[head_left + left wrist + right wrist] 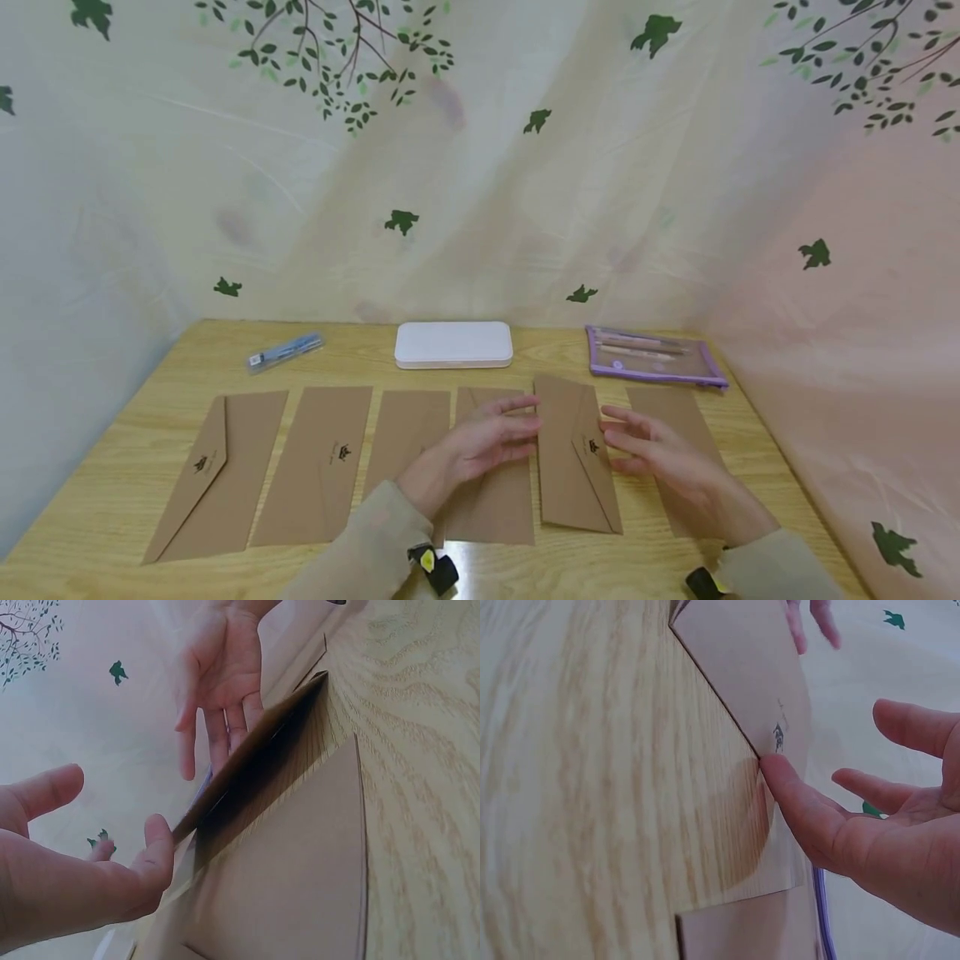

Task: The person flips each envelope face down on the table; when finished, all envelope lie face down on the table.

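A brown kraft envelope (572,467) with a small black crown print stands between my two hands, its left side tilted up off the table. My left hand (487,440), fingers loosely extended, touches the raised left edge with its fingertips; the left wrist view shows the dark gap under the envelope (259,742). At the opposite edge, beside the crown print, my right hand (667,458) rests a fingertip, its thumb held away in the right wrist view. Under my left hand and forearm lies another envelope (498,508), partly hidden. The rightmost envelope (678,425) is partly behind my right hand.
More brown envelopes lie in the row to the left, including one with its flap (197,467) facing up. Behind the row are a packet of blue pens (285,352), a white case (453,344) and a purple-edged clear pouch (652,357). A leaf-printed curtain (480,250) surrounds the wooden table.
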`<state>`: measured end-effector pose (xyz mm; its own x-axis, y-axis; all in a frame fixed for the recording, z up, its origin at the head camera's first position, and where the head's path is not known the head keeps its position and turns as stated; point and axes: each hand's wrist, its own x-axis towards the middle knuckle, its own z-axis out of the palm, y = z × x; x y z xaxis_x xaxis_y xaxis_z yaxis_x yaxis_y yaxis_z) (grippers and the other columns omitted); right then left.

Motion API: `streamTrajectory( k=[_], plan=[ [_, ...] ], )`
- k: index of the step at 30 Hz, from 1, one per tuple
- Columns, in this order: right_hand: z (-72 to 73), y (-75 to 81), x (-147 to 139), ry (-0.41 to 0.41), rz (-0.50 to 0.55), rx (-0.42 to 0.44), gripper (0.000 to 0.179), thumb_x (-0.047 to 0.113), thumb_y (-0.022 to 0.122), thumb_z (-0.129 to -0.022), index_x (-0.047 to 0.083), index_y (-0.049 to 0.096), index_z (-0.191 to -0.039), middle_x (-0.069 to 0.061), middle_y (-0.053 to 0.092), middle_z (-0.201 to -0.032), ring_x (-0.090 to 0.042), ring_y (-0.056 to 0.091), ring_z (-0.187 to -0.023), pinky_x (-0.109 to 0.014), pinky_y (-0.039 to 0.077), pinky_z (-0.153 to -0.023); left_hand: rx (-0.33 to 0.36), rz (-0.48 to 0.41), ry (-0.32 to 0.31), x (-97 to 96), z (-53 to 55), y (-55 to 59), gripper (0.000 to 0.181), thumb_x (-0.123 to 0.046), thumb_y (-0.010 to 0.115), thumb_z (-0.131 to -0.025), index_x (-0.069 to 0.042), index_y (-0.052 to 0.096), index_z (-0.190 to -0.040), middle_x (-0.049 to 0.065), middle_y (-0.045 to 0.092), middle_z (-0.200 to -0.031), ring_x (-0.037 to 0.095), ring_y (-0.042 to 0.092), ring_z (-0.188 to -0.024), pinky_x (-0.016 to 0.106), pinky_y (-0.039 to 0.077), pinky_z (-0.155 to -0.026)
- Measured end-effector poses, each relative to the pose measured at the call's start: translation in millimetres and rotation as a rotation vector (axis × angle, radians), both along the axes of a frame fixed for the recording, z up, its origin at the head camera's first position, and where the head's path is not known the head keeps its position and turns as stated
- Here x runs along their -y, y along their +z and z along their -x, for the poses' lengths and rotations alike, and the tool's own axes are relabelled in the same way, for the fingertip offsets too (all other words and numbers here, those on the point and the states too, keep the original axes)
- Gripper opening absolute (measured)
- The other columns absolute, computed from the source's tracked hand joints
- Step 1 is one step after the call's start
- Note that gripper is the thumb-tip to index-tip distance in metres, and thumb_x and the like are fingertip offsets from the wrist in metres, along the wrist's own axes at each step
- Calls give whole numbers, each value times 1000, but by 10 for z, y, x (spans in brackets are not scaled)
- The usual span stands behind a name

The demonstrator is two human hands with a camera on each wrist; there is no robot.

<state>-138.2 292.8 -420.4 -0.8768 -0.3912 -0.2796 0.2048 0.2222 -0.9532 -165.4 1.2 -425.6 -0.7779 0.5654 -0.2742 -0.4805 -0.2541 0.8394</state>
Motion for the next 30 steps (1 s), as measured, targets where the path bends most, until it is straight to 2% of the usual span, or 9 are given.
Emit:
streamTrajectory(
  k=[4, 7, 11, 15, 22, 30],
  plan=[
    [12, -8, 4, 3, 11, 1, 74, 24, 55, -106, -10, 14, -157, -37, 17, -159, -46, 34, -141, -44, 50, -103, 20, 6, 24, -10, 8, -11, 64, -4, 63, -97, 3, 33, -154, 25, 50, -140, 33, 54, -121, 46, 47, -106],
    [16, -11, 8, 4, 19, 5, 73, 23, 55, -106, -10, 13, -157, -37, 16, -159, -47, 33, -141, -43, 50, -103, 42, -1, 37, -27, 10, -20, 65, -3, 64, -97, 3, 32, -154, 25, 52, -136, 30, 58, -114, 43, 50, -102],
    [20, -16, 13, 9, 39, 16, 73, 22, 54, -107, -10, 11, -157, -37, 15, -159, -48, 29, -143, -43, 48, -105, 63, -46, 34, -54, 10, -32, 64, 3, 59, -97, 4, 31, -154, 26, 52, -137, 28, 60, -110, 43, 49, -104],
    [25, -26, 19, 16, 77, 35, 74, 21, 54, -107, -10, 10, -157, -36, 15, -160, -45, 30, -143, -44, 46, -107, 75, -82, 24, -87, 6, -29, 65, 11, 54, -94, 4, 31, -154, 25, 46, -144, 32, 58, -117, 49, 46, -107],
    [13, -29, 34, 32, 120, 41, 72, 18, 53, -107, -13, 10, -156, -37, 14, -159, -34, 39, -140, -45, 46, -108, 94, -75, 22, -132, -18, -26, 69, 14, 53, -91, 1, 32, -155, 24, 40, -149, 36, 56, -120, 52, 47, -104],
    [3, -27, 56, 48, 131, 48, 72, 18, 52, -107, -11, 9, -157, -37, 17, -159, -34, 40, -139, -46, 44, -109, 104, -73, 22, -136, -24, -30, 69, 15, 54, -90, 0, 34, -154, 25, 35, -152, 35, 54, -121, 53, 49, -103]
  ],
)
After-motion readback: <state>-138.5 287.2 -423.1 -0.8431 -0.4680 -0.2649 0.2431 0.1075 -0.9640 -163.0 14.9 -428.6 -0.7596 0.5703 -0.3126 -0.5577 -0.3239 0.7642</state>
